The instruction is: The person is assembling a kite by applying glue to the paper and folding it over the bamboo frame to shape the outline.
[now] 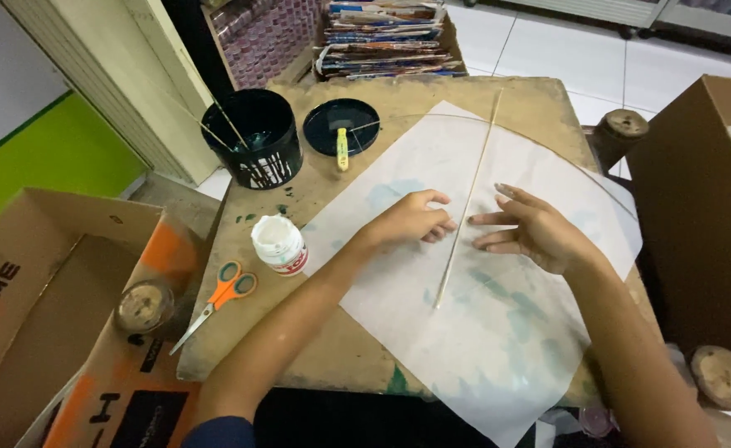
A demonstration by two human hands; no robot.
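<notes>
wooden table (316, 332), white paper (498, 332); both hands spread flat, left hand (411, 220), right hand (536, 232), flanking thin stick (467, 203)

- Light: even, soft, bright indoor light from above.
- Shadows: faint, short, under the hands (415, 222) and glue bottle (280, 244).
- Glare: mild sheen on floor tiles (540, 46).
- Focus: sharp centre; wide-angle bending at edges.

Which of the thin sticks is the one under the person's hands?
The long pale stick lying flat across the white paper, between the left hand and right hand. The other sticks stand in the black bucket.
</notes>
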